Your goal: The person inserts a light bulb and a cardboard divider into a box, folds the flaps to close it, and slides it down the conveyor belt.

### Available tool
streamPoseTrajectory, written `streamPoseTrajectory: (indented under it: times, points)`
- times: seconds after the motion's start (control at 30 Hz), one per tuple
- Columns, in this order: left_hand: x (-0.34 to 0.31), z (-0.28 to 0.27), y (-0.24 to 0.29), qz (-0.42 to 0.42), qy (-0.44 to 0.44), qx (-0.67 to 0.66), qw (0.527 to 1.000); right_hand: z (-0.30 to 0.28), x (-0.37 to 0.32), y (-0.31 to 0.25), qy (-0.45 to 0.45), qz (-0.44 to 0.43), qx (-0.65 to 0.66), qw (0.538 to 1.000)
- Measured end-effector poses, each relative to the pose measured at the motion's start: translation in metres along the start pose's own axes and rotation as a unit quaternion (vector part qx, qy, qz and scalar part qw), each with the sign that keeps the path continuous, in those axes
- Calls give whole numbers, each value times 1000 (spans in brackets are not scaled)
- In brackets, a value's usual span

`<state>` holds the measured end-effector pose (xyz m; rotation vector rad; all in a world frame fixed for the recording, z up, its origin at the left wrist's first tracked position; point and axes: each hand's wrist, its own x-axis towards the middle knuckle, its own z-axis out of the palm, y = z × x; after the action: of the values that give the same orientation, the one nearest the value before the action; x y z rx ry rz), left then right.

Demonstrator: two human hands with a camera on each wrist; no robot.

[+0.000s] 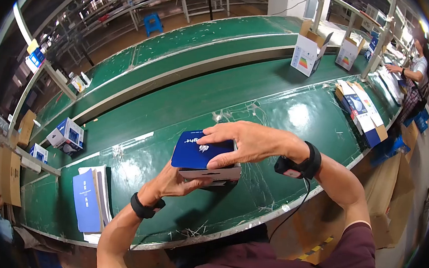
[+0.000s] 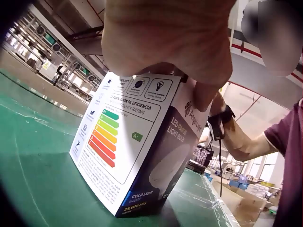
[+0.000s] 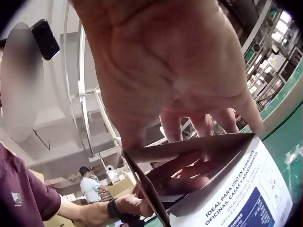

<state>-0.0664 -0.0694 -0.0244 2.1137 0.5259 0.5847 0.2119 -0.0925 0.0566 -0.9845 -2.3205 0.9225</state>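
Observation:
A light bulb box stands on the green work surface in front of me, its blue top flap partly lowered. My left hand grips the box at its left side, thumb along the near wall, fingers hidden under the flap in the head view. Through the gap below the flap, the right wrist view shows fingers inside the box opening. My right hand rests on the flap with fingers spread, thumb at the near edge. The left wrist view shows a coloured energy rating chart on one wall.
Flat blue-and-white cartons lie at the left, and more flattened cartons at the right. On the belt stand open boxes at the far right and a closed box at the left. Another person works at the far right.

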Motion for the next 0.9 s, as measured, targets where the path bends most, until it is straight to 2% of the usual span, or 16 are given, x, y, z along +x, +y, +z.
streamPoseTrajectory:
  times: [0.1,0.27,0.33,0.43,0.5,0.53,0.63,0.67,0.77,0.8,0.9]
  points:
    - [6,-2,10,-6,-14,4,1000,-8,-2,-6,-22,25,-12,999]
    - [7,1,1,43,-9,13,999,0,2,-2,46,-31,-23,998]
    - [1,7,-4,37,44,7,998,0,-3,-6,71,-16,64,995]
    - [-19,37,-15,16,210,-70,975,11,-15,11,79,-10,170,982]
    - [-27,45,-12,67,302,-49,950,23,-25,22,77,-17,118,990]
    - [-35,48,-9,29,329,-44,943,29,-28,23,57,-10,119,991]
    - [-32,42,-6,94,237,128,958,46,-31,27,38,-27,78,996]
    - [-30,41,-7,74,244,86,963,47,-34,30,32,-73,93,992]
    - [-34,29,-5,80,183,190,961,50,-48,39,45,-131,74,988]
    - [-36,25,-2,71,160,215,961,47,-54,35,31,-100,-56,993]
    - [-31,33,-1,68,179,42,981,88,-61,19,145,-67,-69,985]
